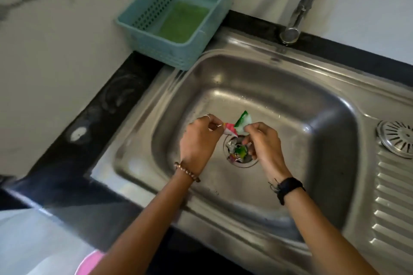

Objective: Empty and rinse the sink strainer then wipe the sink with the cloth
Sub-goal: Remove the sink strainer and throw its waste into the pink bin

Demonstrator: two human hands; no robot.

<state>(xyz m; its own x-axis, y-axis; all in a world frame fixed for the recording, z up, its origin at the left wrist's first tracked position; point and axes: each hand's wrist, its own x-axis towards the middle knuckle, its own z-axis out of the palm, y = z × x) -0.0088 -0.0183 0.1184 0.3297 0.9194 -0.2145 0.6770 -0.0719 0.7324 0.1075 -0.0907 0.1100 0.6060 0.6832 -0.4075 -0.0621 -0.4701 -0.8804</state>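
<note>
teal basket (143,15) holds a green cloth (182,21). drain (240,150) full of wrapper scraps. your left hand (197,142) pinches a pink scrap (73,129), right hand (264,147) a green scrap (243,121), just above it. strainer (396,140) sits on the drainboard.

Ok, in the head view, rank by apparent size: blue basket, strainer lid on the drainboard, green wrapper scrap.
1. blue basket
2. strainer lid, cut off by the frame edge
3. green wrapper scrap, pinched by the right hand
</note>
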